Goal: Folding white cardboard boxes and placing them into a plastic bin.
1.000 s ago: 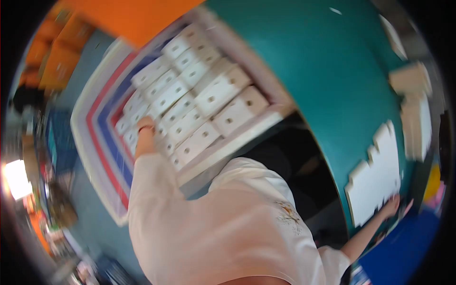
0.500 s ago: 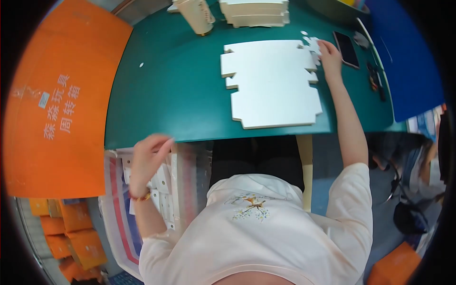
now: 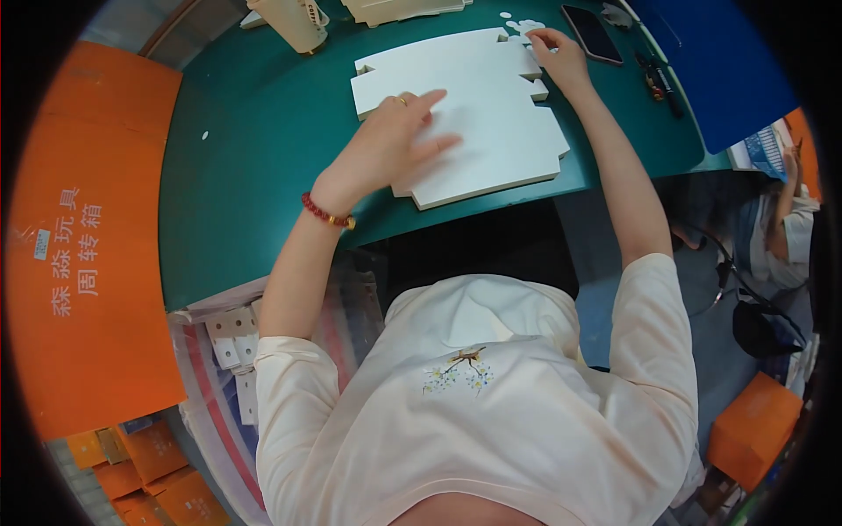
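A stack of flat white die-cut card sheets (image 3: 478,105) with notched edges lies on the green table (image 3: 254,158) in front of me. Over its left part hovers my left hand (image 3: 395,136), slightly blurred, thumb and fingers spread, nothing in it. At the far right corner of the stack, my right hand (image 3: 561,60) has its fingertips pinched at several small white round pieces (image 3: 524,28). Whether a piece is between those fingers is too small to make out.
Along the table's far side are a paper cup (image 3: 294,24) and more white card (image 3: 399,9). A phone (image 3: 593,35) and dark-handled tools (image 3: 656,81) lie at the right. An orange box (image 3: 96,237) stands left; a clear bin (image 3: 206,394) with white folded pieces sits below the table edge.
My left hand has moved from above the bin up and right to over the white stack. My right hand stays by the small round pieces. The whole view has shifted and turned.
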{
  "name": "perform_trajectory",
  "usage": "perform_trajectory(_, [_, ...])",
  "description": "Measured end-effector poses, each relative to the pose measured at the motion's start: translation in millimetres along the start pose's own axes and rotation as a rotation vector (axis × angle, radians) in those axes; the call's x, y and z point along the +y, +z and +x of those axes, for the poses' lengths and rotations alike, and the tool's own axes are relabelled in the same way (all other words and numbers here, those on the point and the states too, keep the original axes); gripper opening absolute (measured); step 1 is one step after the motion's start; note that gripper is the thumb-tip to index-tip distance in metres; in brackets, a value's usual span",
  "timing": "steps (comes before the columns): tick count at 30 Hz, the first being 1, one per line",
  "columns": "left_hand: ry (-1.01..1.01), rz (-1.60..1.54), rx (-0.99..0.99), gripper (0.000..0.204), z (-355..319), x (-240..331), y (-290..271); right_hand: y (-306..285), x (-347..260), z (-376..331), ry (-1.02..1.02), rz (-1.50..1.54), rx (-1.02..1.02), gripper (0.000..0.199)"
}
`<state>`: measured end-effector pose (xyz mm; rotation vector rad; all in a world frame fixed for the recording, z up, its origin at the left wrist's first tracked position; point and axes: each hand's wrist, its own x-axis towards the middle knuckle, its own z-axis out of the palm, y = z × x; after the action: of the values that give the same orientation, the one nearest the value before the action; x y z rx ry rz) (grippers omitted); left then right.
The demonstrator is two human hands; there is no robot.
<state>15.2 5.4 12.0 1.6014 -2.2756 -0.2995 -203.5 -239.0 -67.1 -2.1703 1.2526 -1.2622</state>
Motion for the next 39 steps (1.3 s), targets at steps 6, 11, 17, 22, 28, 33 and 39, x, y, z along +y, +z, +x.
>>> perform_trajectory(6, [-0.078, 0.055, 0.221, 0.081, 19.3, -25.1, 20.9, -8.0, -30.0, -3.5, -0.273, -0.004, 0.028, 0.014])
perform_trajectory(11, [-0.035, 0.054, 0.156, 0.092, 7.2, -26.0, 17.9, -23.7, -125.1, -49.3, -0.302, 0.149, -0.640, 0.020])
perform_trajectory(17, [0.017, 0.087, 0.070, 0.096, 5.1, -2.3, 22.7, -10.8, -119.0, -44.1, -0.350, 0.141, -0.741, 0.020])
perform_trajectory(22, [0.074, 0.160, 0.072, 0.100, -7.0, 32.0, 24.9, -17.3, -127.9, -45.4, -0.371, 0.175, -0.753, 0.014])
perform_trajectory(28, [0.076, 0.126, 0.088, 0.097, -6.6, 31.7, 22.9, -18.8, -135.5, -40.9, -0.182, 0.238, -0.936, 0.007])
perform_trajectory(33, [0.055, 0.115, 0.079, 0.096, -6.2, 30.0, 24.2, -18.7, -141.8, -41.0, -0.052, 0.219, -0.890, 0.012])
perform_trajectory(39, [0.017, 0.097, 0.021, 0.087, -2.2, 26.1, 22.7, -29.5, -67.0, 3.4, -0.078, 0.005, -0.310, 0.012])
